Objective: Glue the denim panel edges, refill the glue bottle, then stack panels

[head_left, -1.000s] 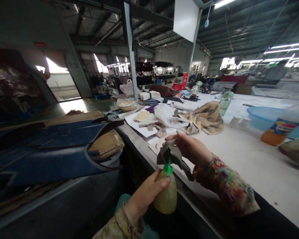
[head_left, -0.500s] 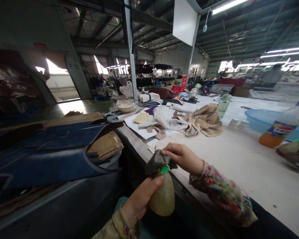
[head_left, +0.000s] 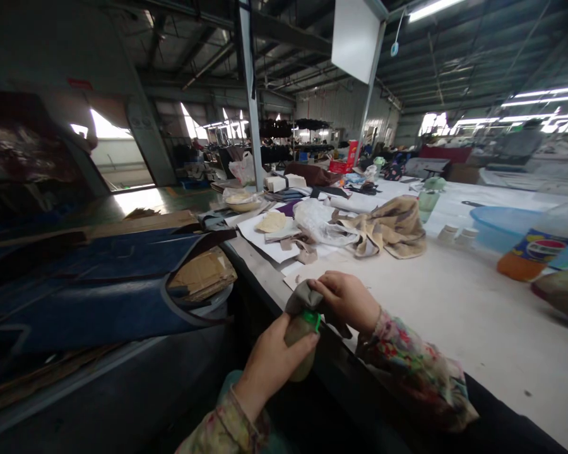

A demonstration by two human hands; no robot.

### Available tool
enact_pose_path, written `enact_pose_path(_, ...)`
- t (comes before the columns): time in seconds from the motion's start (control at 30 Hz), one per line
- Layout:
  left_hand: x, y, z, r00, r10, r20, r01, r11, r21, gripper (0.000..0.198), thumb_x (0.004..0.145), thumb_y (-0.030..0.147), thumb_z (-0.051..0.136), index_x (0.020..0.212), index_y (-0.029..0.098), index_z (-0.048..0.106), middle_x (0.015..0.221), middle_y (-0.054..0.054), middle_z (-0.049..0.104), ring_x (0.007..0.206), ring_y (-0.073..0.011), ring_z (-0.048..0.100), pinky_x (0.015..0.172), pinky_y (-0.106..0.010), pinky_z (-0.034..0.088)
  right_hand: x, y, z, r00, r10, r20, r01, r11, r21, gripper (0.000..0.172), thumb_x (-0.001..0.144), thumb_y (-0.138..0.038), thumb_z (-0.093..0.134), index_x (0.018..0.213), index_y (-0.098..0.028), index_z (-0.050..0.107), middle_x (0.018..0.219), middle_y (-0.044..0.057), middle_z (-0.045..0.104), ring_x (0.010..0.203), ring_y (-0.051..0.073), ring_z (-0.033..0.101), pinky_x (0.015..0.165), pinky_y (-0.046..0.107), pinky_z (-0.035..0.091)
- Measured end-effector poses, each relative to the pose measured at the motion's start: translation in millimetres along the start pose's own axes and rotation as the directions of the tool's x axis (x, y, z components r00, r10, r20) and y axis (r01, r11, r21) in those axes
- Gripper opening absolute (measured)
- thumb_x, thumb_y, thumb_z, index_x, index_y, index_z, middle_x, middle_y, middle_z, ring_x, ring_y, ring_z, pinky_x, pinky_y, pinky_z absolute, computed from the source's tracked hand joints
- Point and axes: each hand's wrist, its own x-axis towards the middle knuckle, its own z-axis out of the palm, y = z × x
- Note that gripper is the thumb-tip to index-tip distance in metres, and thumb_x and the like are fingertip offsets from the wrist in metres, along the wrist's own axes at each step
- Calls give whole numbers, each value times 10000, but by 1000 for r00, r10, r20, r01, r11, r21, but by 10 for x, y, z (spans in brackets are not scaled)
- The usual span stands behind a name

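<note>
Bottle point(head_left: 305, 367) is between the hands point(head_left: 271, 364) (cloth point(head_left: 303, 297) apparently atop).

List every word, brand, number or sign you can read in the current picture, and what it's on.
No text is legible.
Label on the orange-drink bottle: lettering too blurred to read.
Red sign, upper left: too small and blurred.
Red box, upper middle: any print too small.
Green-topped bottle in the left hand's grip: no lettering visible.

Green-capped bottle point(head_left: 305, 366) partly behind the left hand point(head_left: 271, 362), top under gray cloth point(head_left: 305, 296)
</note>
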Motion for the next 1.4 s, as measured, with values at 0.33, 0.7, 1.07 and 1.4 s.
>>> enact_pose_path(0.33, 34, -69, -72, 928, 296, -226, -108, 795, 597, 414, 774, 420, 568, 1105, 176, 523, 1077, -71, 585, 1011, -238, 531, 850, -364, 432, 5, -23, -13, 989, 17, 148, -3, 995, -98, 361, 906, -353, 384, 601, -169, 444, 612, 4, 469, 574, 111, 432, 571, 245, 298)
enact_pose_path(0.7, 119, -99, -58, 763, 593, -258, -163, 563, 811, 420, 772, 383, 614, 1131, 189, 514, 1105, -70, 578, 1025, -244, 502, 811, -364, 405, 50, 103, 3, 962, 263, 79, -261, 965, -35, 445, 872, -444, 375, 526, -176, 451, 481, -13, 426, 481, 106, 367, 494, 253, 219)
enact_pose_path(1.07, 181, -174, -215, 780, 487, -393, -145, 752, 644, 389, 765, 400, 601, 1077, 177, 536, 1071, -82, 571, 1006, -251, 498, 876, -401, 402, 41, 391, -611, 852, 372, -369, -349, 928, 131, 460, 802, -539, 413, 510, -184, 422, 484, -14, 369, 492, 114, 354, 508, 265, 247)
enact_pose_path(1.4, 37, -61, 48, 974, -41, 222, 209, 530, -821, 494, 742, 508, 601, 1064, 134, 584, 1002, -106, 647, 928, -230, 608, 824, -324, 457, 86, 521, -237, 909, 416, -19, -322, 731, 602, 554, 650, -718, 523, 554, -178, 437, 464, -53, 324, 435, 75, 262, 423, 236, 179)
